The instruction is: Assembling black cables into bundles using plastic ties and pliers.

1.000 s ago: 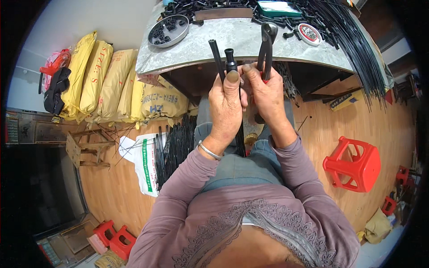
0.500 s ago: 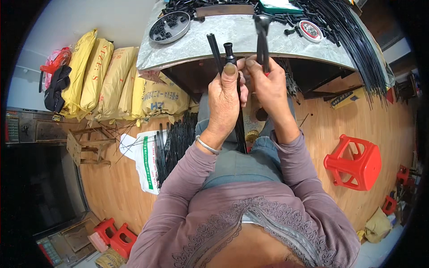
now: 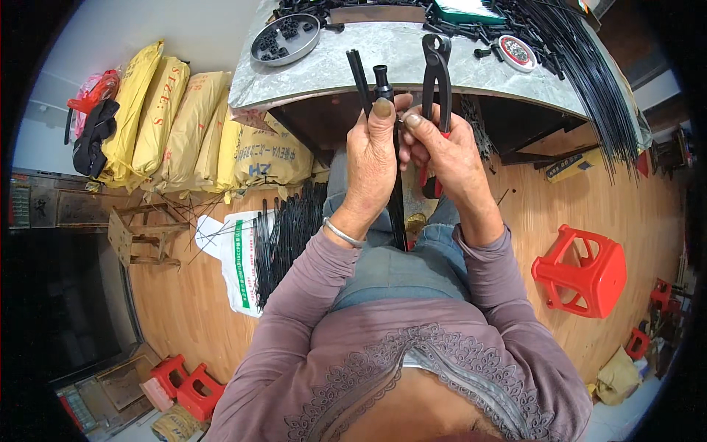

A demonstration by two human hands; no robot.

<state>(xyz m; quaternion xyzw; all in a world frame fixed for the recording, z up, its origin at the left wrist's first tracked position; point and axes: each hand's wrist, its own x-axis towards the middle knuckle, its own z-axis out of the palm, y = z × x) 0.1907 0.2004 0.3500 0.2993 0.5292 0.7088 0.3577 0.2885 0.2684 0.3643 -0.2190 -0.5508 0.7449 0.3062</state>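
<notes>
My left hand point(image 3: 370, 158) is closed round a black tubular fitting point(image 3: 384, 83) standing upright, its thumb pressed against the front of it. Several thin black rods point(image 3: 359, 77) stick up beside the fitting from the same grip. My right hand point(image 3: 454, 151) holds black end-cutting pincers point(image 3: 440, 87) with red handles, the jaws pointing up and apart at the handle side. The right thumb and forefinger are pinched together close to the fitting; what lies between those fingertips is too small to make out.
Ahead is a marbled table point(image 3: 353, 55) with a round tray point(image 3: 287, 57) of small black parts, a small round tub point(image 3: 517, 53) and long black rods point(image 3: 589, 81). Yellow sacks point(image 3: 169, 125) line the left wall. A red stool point(image 3: 582, 269) stands right; bundled rods point(image 3: 291, 236) lie left.
The pincers have swung down and turned in my right hand, so their jaws and a red handle now show. My right fingers remain close to the fitting; my left hand has barely moved.
</notes>
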